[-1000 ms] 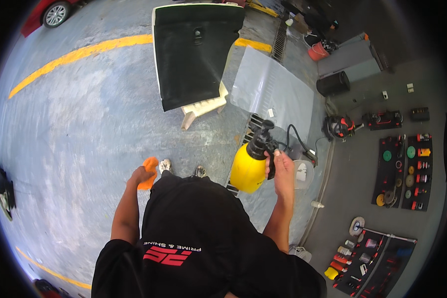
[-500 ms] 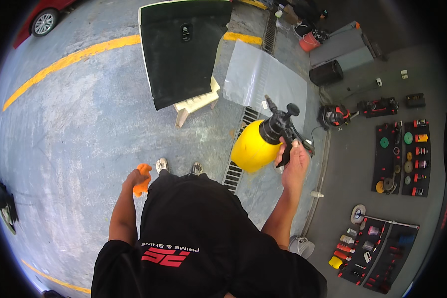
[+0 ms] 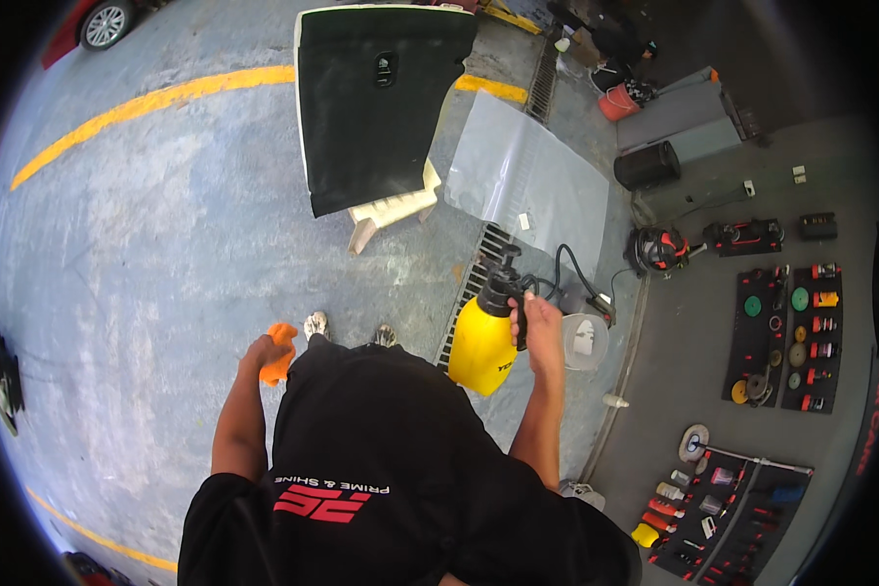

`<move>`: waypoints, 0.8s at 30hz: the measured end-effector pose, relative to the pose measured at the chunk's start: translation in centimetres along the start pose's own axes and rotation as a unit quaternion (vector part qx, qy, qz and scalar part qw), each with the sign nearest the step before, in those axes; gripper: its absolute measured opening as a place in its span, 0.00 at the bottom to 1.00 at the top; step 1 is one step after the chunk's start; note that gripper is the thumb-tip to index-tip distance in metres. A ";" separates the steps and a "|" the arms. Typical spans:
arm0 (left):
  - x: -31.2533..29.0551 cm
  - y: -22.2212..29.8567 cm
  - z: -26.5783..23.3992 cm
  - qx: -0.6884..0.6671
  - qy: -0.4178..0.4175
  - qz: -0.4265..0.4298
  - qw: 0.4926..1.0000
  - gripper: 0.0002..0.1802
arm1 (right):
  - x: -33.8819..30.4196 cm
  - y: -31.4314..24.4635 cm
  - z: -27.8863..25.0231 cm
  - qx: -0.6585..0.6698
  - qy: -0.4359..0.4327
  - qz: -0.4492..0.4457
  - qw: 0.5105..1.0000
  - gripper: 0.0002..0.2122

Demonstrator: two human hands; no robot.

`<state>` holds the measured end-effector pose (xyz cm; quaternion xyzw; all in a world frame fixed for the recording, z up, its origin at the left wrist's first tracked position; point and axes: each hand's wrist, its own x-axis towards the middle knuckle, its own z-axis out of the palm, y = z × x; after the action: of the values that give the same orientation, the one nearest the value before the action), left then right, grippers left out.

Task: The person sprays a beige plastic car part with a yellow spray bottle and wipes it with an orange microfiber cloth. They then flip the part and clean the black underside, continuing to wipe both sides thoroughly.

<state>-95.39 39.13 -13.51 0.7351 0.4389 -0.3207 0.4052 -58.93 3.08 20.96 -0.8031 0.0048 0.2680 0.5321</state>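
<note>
left hand: open floor leftward | right hand: tub to right, black hose, plastic sheet ahead

Red car, 1 red bucket

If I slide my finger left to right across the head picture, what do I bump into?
Left hand → orange cloth → cream stool → yellow spray bottle → right hand → round pale tub → red-and-black machine.

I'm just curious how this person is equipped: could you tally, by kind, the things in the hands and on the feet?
Orange cloth in the left hand: 1
Yellow sprayer in the right hand: 1
Shoes: 2
Total: 4
</note>
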 end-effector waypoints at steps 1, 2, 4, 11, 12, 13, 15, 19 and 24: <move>0.5 -0.9 -0.2 0.006 0.006 0.001 1.000 0.37 | 0.0 -0.3 -0.1 0.021 0.005 -0.023 0.999 0.18; 0.6 -0.9 0.0 0.012 0.001 -0.004 1.000 0.37 | -0.3 -1.1 -0.4 0.036 0.015 -0.043 0.998 0.18; 0.8 -0.6 -0.2 0.023 -0.006 -0.014 1.000 0.37 | -0.7 -2.4 -1.4 0.065 0.013 -0.114 0.991 0.18; 1.1 1.0 -1.2 0.006 0.015 0.004 1.000 0.36 | -1.4 -6.7 -1.9 0.115 0.044 -0.240 0.963 0.19; 1.0 1.5 -1.0 0.006 0.022 0.011 1.000 0.36 | -1.2 -6.9 -1.6 0.119 0.049 -0.218 0.967 0.18; 0.8 1.9 -0.8 0.006 0.028 0.017 0.999 0.36 | -1.0 -6.5 -1.6 0.104 0.047 -0.202 0.973 0.18; 0.9 2.1 -1.0 -0.020 0.030 0.023 0.999 0.38 | 0.0 -4.5 -1.3 0.079 0.035 -0.178 0.980 0.18; 1.1 0.8 -0.2 0.015 0.046 0.017 0.999 0.38 | 0.8 -1.9 0.3 0.046 0.006 -0.066 0.997 0.18; 0.1 1.2 -0.1 0.020 -0.008 -0.002 1.000 0.40 | 0.6 -0.6 -1.3 0.064 0.030 -0.027 0.997 0.19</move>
<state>-94.23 38.90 -13.14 0.7394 0.4304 -0.3363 0.3936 -57.69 2.45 21.60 -0.7746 0.0159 0.2284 0.5895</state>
